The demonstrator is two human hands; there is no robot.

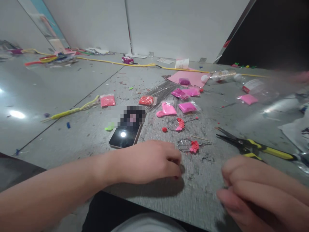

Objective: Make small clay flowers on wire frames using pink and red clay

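Observation:
My left hand point(154, 161) is low over the table at the centre, fingers curled together; what its fingertips hold, if anything, is hidden. My right hand point(258, 190) is at the lower right with fingers bent and pressed together, and I cannot make out anything between them. Just beyond my left hand lies a wire piece with red clay petals point(194, 146), and behind it a second wire piece with a red flower point(180, 124). A small red ball point(164, 129) sits beside that one. Black and yellow pliers point(253, 146) lie beyond my right hand. A phone point(126, 129) rests behind my left wrist.
Bags of pink clay point(187, 107), a red clay bag point(146, 100) and thin wires point(161, 91) lie mid-table. Yellow-green twisted strands point(70, 112) are at the left. Plastic bottles point(256, 87) stand out at the right back. A yellow cord point(116, 62) crosses near the wall.

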